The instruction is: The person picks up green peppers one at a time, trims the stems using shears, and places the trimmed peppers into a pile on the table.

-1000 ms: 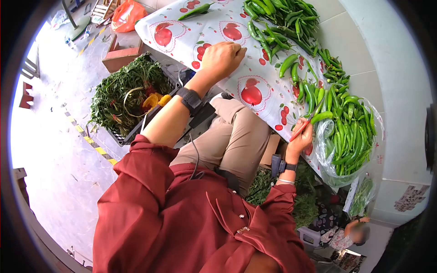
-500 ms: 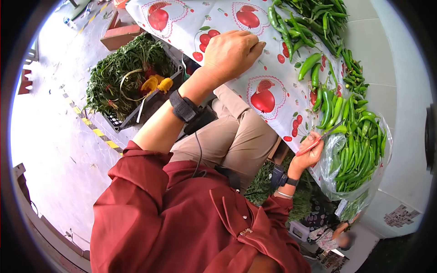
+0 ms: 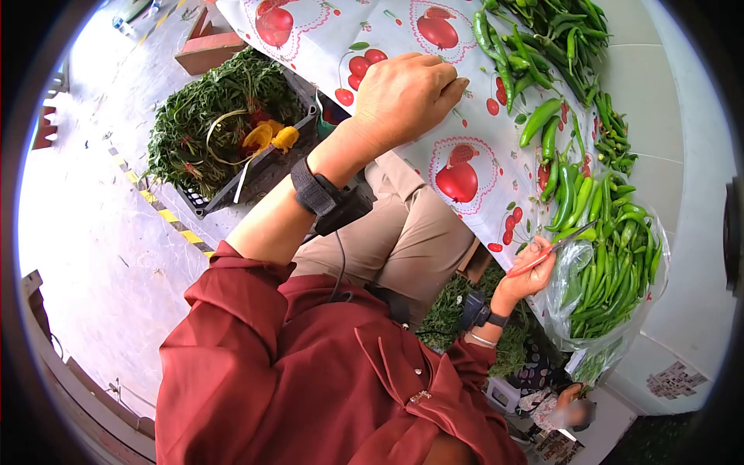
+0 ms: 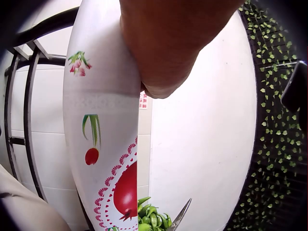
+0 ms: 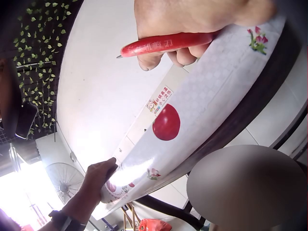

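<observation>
In the head view, my left hand (image 3: 415, 97) lies low over the white cloth with printed fruit, with its thumb lying along the side, its fingers loosely bent and nothing visible in it. The right hand (image 3: 536, 273) is at the cloth's near right edge, gripping red-handled scissors (image 3: 527, 266). Their dark blades overlap a green pepper (image 3: 587, 232) beside the bag. In the right wrist view the scissors' handle (image 5: 163, 44) lies across the curled fingers; the left hand (image 5: 98, 172) appears far off on the cloth. A scissor blade (image 4: 181, 215) shows in the left wrist view.
A clear plastic bag (image 3: 563, 279) full of green peppers sits right of the scissors. More peppers (image 3: 570, 39) are heaped along the wall side. Left of the table stands a black crate (image 3: 225, 203) of leafy greens (image 3: 186, 132). Another person (image 3: 554, 407) is at lower right.
The head view has shifted, so table and peppers sit further right and the orange bag is out of view. Both hands keep about the same places on the cloth; the right still holds the scissors.
</observation>
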Available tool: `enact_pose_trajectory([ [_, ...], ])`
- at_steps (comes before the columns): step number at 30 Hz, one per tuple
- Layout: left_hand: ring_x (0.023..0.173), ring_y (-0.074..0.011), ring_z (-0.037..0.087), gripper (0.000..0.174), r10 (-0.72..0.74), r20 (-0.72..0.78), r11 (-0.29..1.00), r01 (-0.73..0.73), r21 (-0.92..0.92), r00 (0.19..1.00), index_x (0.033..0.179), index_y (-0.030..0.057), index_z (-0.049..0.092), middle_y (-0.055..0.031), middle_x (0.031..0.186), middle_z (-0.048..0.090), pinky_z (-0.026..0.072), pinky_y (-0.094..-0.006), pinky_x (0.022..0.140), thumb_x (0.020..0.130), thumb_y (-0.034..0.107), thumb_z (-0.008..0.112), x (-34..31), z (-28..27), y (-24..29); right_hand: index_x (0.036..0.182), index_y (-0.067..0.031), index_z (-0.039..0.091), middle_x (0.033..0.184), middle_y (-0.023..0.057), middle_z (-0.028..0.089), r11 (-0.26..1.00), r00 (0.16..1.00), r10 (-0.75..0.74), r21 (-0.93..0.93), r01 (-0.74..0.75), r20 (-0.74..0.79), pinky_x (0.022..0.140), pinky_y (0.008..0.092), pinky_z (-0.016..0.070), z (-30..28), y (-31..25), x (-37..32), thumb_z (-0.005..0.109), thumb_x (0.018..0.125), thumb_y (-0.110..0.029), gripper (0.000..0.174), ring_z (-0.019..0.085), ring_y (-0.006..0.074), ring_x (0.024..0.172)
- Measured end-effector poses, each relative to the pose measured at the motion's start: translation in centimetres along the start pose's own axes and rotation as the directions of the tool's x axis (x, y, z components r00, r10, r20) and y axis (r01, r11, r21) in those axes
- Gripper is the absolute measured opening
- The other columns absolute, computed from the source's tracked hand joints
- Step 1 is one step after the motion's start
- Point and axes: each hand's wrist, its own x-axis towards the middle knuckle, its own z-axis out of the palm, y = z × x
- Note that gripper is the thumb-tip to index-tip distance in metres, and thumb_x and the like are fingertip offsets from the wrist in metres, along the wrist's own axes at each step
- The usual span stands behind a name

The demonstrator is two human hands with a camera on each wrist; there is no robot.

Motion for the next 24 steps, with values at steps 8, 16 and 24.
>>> enact_pose_trajectory([
  [8,0.062,-0.0247,0.057,0.026,0.009,0.012,1.0,-0.009,0.013,1.0,0.066,0.0083,0.058,-0.006,0.061,0.054,0.0447,-0.0378,0.051,0.083,0.028,0.061,0.0,-0.1,0.0,0.09,-0.0001,0.058,0.062,-0.0022,0.045,0.999,1.0,0.022,0.029,-0.022,0.009,0.044,0.0201,0.0306,0.1,-0.2,0.0,0.056,0.087,-0.008,0.009,0.039,0.0042,0.05],
  [16,0.064,-0.026,0.058,0.024,0.016,-0.008,0.999,-0.016,-0.028,1.0,0.069,0.0076,0.06,-0.0065,0.065,0.057,0.0458,-0.0382,0.053,0.083,0.027,0.06,-0.2,0.3,-0.3,0.088,0.0015,0.058,0.061,-0.0033,0.044,1.0,1.0,0.002,0.021,-0.002,-0.022,0.044,0.0191,0.029,0.4,-0.4,0.1,0.054,0.087,-0.005,0.008,0.038,0.0033,0.05],
  [24,0.069,-0.0258,0.061,0.023,0.0,0.04,1.0,0.001,-0.016,0.999,0.071,0.0067,0.062,-0.0064,0.069,0.06,0.0486,-0.0384,0.056,0.083,0.026,0.058,-0.2,-0.1,-0.5,0.087,0.0003,0.058,0.057,-0.0046,0.038,0.999,1.0,-0.026,0.029,0.026,0.01,0.043,0.0194,0.0259,1.0,-0.8,0.5,0.055,0.089,-0.01,0.011,0.033,0.0026,0.049],
])
